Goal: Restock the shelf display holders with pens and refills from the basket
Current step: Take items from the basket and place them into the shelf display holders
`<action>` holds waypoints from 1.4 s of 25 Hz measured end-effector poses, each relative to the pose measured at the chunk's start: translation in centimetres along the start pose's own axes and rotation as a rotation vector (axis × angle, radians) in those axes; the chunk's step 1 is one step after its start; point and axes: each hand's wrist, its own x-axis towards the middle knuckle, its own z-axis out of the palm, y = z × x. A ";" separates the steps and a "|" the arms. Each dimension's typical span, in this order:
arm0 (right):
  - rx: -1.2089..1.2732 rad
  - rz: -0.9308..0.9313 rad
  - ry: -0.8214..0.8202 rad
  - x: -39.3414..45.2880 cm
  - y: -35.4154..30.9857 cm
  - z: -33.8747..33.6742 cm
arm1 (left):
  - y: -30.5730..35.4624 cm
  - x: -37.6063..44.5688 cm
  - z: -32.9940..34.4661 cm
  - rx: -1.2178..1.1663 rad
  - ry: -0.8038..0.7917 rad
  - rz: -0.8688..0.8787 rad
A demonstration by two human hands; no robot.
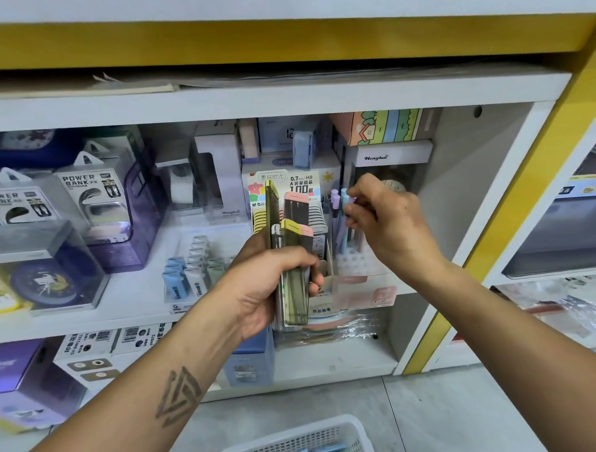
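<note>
Boxed power banks [96, 195] beside clock [47, 283]

Basket [292, 443] — cut off below.

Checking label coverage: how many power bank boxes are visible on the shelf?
2. One power bank box sits at the far left of the middle shelf; the second power bank box stands just right of it, beside the purple bin. More may be hidden behind them.

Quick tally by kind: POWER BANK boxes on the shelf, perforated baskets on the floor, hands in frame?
Clear POWER BANK boxes: 2
White perforated plastic basket: 1
Bare hands: 2, left hand and right hand
Total: 5
</note>
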 end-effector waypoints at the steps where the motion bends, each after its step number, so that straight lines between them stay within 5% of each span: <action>1: 0.004 0.001 -0.001 0.1 0.0 0.0 | 0.0 0.0 0.0 0.001 -0.001 0.000; 19: -0.034 0.091 -0.131 0.8 -0.1 0.7 | -0.2 0.5 -0.5 -0.014 -0.034 0.005; 25: -0.429 -0.061 -0.153 1.2 -0.6 0.8 | -0.4 0.4 -0.4 0.003 -0.065 -0.020; 27: -0.236 0.029 -0.123 0.9 -1.2 0.8 | -0.4 0.3 -0.2 0.010 -0.094 -0.035; 31: 0.553 0.432 -0.161 1.1 -3.1 0.3 | -0.5 0.3 0.1 0.008 -0.135 -0.034; 35: 0.688 0.540 -0.213 0.6 -3.8 -0.3 | -0.6 -0.1 0.3 0.037 -0.182 -0.034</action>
